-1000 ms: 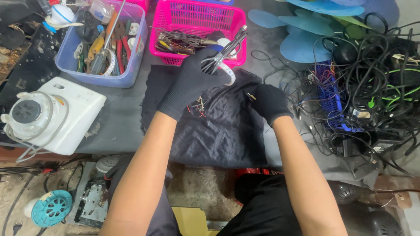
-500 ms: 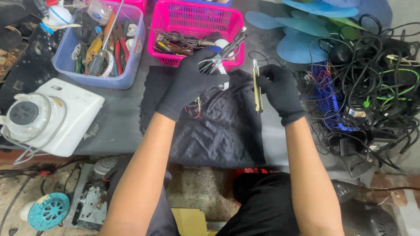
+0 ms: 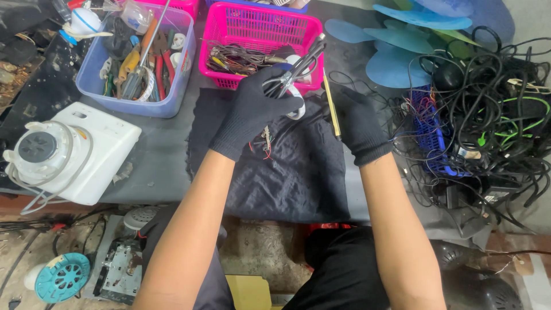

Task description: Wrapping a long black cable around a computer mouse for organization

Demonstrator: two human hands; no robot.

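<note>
While both black-gloved hands hover over a dark crumpled cloth (image 3: pixel 287 166) spread on the grey counter (image 3: pixel 155 166), the left hand (image 3: pixel 255 109) is closed around a pair of metal pliers (image 3: pixel 298 69) and a small white part with thin red wires (image 3: pixel 267 143) dangling beneath it. Just beside it, the right hand (image 3: pixel 359 123) grips a slim yellow-handled tool (image 3: pixel 331 103), held nearly upright with its tip pointing toward the pink plastic basket (image 3: pixel 258 28) of wires. A blue tub of hand tools (image 3: pixel 92 80) stands to the left, and tangled black cables (image 3: pixel 493 115) lie to the right.
</note>
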